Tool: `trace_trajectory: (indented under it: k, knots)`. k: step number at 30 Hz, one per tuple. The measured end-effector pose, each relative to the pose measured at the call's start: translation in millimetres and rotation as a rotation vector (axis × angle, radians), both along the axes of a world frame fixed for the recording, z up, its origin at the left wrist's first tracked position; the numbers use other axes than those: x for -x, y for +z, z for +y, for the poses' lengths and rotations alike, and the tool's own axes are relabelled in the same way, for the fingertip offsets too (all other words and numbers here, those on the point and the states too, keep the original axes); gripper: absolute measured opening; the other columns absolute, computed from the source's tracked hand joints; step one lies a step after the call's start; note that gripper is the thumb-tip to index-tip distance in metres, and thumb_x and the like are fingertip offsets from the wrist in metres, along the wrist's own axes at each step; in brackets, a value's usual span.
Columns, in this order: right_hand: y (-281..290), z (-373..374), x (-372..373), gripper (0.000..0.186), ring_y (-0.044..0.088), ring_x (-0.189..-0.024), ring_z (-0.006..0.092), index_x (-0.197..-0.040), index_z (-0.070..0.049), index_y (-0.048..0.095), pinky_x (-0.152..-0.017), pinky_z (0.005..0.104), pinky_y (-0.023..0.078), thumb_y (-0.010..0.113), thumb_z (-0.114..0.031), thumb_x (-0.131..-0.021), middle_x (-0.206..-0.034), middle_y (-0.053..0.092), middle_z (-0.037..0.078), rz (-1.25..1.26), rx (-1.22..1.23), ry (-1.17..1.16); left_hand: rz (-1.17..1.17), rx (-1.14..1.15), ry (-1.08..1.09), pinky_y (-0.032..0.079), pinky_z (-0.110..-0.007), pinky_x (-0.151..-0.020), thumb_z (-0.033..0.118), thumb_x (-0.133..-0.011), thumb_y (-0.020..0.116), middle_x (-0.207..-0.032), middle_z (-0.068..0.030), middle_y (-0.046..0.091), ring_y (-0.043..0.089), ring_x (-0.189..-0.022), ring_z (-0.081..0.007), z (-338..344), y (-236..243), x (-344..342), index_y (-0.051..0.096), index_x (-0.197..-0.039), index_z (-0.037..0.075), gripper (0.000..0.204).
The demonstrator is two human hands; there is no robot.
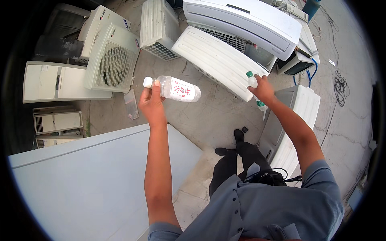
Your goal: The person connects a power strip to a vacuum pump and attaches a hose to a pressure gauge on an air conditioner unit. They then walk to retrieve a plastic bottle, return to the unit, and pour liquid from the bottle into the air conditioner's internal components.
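Note:
My left hand [152, 102] is closed round the neck of a clear plastic bottle [192, 93] with a white cap and a white label with red print. That bottle lies nearly level in the air, its cap to the left and its base to the right. On the right, my right hand [263, 90] grips a smaller water bottle [252, 81] with a green cap and a green label. This one tilts, cap up and away from me, and my fingers hide its middle. Both bottles are held above the floor, well apart from each other.
A large pale panel [88, 188] fills the lower left. White air-conditioner units surround me: an outdoor unit with a round fan grille [114, 66], a long casing [217, 56] and a wall unit [245, 24]. A clear plastic bag [131, 105] lies on the concrete floor. Loose black cable [340, 86] coils at right.

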State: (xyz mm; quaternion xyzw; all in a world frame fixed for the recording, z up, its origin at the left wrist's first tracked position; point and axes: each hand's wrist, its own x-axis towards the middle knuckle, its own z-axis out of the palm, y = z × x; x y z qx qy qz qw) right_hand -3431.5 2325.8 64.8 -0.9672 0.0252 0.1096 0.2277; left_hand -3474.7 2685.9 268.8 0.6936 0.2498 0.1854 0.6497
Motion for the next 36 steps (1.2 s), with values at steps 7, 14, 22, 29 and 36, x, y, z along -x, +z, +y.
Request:
trace_trajectory:
  k: [7,14,22,29,36]
  knots:
    - [-67,44,-65,0.056,0.065,-0.092,0.0335,-0.123,-0.01,0.055,-0.071,0.045,0.056,0.079,-0.029,-0.076,-0.113,0.054,0.017,0.013,0.192,0.098,0.149,0.003,0.043,0.053,-0.033,-0.079,0.026,-0.094,0.066,-0.108,-0.0047,0.064,0.061,-0.095,-0.0143,22,-31,12,0.064,-0.115,0.0,0.034]
    - [-49,98,-58,0.054,0.063,-0.094,0.0336,-0.13,-0.008,0.054,-0.079,0.0422,0.053,0.074,-0.024,-0.083,-0.114,0.059,0.014,-0.288,-0.289,0.064,0.162,0.055,-0.021,0.053,-0.035,-0.081,0.027,-0.096,0.062,-0.111,-0.0061,0.062,0.061,-0.099,-0.0167,25,-62,27,0.059,-0.122,0.0,0.038]
    - [150,177,76,0.044,0.064,-0.096,0.032,-0.123,-0.009,0.059,-0.082,0.0372,0.054,0.074,-0.018,-0.083,-0.118,0.061,0.013,-0.525,-0.846,0.551,0.077,-0.23,-0.232,0.048,-0.029,-0.078,0.015,-0.086,0.076,-0.105,-0.0029,0.062,0.057,-0.088,-0.0117,9,-34,87,0.068,-0.111,0.0,0.03]
    - [210,179,204,0.038,0.066,-0.094,0.0319,-0.112,-0.007,0.064,-0.079,0.0375,0.055,0.078,-0.011,-0.077,-0.111,0.066,0.012,-0.663,-0.765,0.512,-0.111,-0.559,-0.295,0.047,-0.034,-0.076,0.009,-0.077,0.078,-0.094,-0.0043,0.057,0.056,-0.09,-0.0202,-32,3,205,0.071,-0.11,0.007,0.033]
    - [219,171,333,0.028,0.069,-0.084,0.0248,-0.105,-0.004,0.065,-0.074,0.0338,0.055,0.078,-0.008,-0.08,-0.101,0.07,0.013,-0.547,-0.825,0.236,-0.121,-0.66,-0.399,0.048,-0.039,-0.084,0.014,-0.072,0.081,-0.105,-0.0095,0.06,0.057,-0.101,-0.0283,-50,15,322,0.065,-0.12,0.006,0.051]
